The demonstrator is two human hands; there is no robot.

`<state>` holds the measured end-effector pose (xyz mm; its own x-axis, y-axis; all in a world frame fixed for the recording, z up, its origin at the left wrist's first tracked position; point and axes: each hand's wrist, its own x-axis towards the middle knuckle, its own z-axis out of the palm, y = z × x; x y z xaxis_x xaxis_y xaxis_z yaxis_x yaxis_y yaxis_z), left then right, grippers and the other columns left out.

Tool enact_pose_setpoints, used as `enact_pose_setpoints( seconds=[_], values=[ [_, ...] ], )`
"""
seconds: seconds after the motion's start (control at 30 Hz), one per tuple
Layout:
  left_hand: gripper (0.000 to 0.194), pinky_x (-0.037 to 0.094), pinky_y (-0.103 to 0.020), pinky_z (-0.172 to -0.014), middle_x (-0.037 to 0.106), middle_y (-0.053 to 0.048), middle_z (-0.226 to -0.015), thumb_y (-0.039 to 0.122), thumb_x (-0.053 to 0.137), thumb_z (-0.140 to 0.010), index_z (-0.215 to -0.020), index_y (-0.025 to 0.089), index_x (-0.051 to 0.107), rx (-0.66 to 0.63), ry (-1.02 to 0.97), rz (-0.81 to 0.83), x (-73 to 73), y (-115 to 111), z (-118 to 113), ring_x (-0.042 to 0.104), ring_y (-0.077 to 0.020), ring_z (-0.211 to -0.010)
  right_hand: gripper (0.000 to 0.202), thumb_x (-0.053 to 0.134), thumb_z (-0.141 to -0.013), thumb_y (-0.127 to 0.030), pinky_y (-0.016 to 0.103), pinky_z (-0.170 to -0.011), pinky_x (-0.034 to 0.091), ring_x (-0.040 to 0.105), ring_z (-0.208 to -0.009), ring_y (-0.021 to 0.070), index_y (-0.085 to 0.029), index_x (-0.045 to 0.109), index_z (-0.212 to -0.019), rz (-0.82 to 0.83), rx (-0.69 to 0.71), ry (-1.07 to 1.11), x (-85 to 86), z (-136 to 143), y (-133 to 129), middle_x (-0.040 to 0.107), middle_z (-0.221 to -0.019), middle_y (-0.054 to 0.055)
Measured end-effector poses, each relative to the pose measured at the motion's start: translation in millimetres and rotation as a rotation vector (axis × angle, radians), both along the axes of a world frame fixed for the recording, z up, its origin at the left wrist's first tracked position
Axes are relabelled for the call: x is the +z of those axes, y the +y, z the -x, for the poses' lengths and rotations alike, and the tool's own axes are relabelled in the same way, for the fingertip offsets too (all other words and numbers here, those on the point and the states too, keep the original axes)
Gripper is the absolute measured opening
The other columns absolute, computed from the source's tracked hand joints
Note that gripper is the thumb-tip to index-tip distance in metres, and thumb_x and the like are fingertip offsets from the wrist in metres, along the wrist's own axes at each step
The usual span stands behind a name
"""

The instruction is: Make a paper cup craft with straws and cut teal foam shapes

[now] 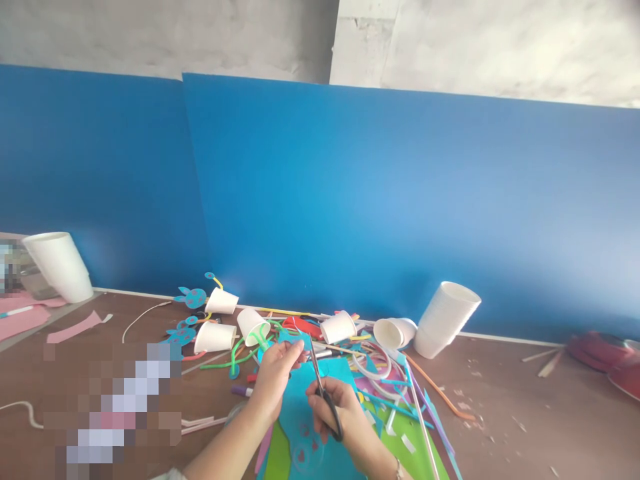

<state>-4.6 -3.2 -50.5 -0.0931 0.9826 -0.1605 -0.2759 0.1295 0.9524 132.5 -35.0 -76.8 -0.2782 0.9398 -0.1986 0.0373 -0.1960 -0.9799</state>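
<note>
My left hand [277, 373] pinches a small piece of blue paper [289, 347] between thumb and fingers. In my right hand [345, 403] is a pair of scissors [321, 375] with dark handles, its blades pointing away from me beside the paper. The blades look slightly apart; whether they touch the paper I cannot tell. Beneath both hands lies a blue paper sheet [333, 463] over green paper [277, 460]. Close to my left wrist is a purple marker [241, 391].
Paper cups [215, 337] with blue paper cut-outs lie on their sides at the back left. A cup stack [447, 320] leans against the blue panel [400, 200]; another stack [61, 267] stands far left. Pipe cleaners and paper strips clutter the middle. Red objects [597, 357] sit far right.
</note>
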Motion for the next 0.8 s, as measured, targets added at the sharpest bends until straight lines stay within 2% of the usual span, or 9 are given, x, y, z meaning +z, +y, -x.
enact_pose_setpoints(
  seconds=[0.17, 0.4, 0.8],
  values=[
    [0.033, 0.043, -0.026, -0.068, 0.068, -0.004, -0.066, 0.047, 0.074, -0.064, -0.061, 0.016, 0.063, -0.067, -0.002, -0.032, -0.1, -1.9, -2.1, 0.061, -0.0186, -0.070, 0.041, 0.068, -0.066, -0.050, 0.018, -0.034, 0.025, 0.044, -0.032, 0.0081, -0.014, 0.057, -0.082, 0.005, -0.014, -0.030, 2.2, -1.6, 0.7, 0.056, -0.043, -0.004],
    [0.030, 0.042, -0.026, -0.065, 0.066, -0.002, -0.062, 0.044, 0.074, -0.064, -0.063, 0.016, 0.064, -0.089, 0.001, -0.028, 1.1, -1.9, -1.2, 0.061, -0.0178, -0.067, 0.036, 0.069, -0.068, -0.044, 0.018, -0.035, 0.025, 0.044, -0.033, 0.0079, -0.014, 0.057, -0.084, -0.008, 0.005, -0.003, 3.1, -3.3, 1.7, 0.056, -0.044, -0.005],
    [0.030, 0.041, -0.025, -0.062, 0.067, -0.003, -0.061, 0.043, 0.073, -0.066, -0.059, 0.017, 0.058, -0.116, 0.019, -0.025, 2.8, -0.6, 0.4, 0.059, -0.0162, -0.064, 0.035, 0.070, -0.068, -0.044, 0.018, -0.034, 0.023, 0.042, -0.032, 0.0067, -0.014, 0.058, -0.082, -0.009, 0.007, -0.002, 2.0, -4.4, 0.8, 0.054, -0.043, -0.006]
  ],
)
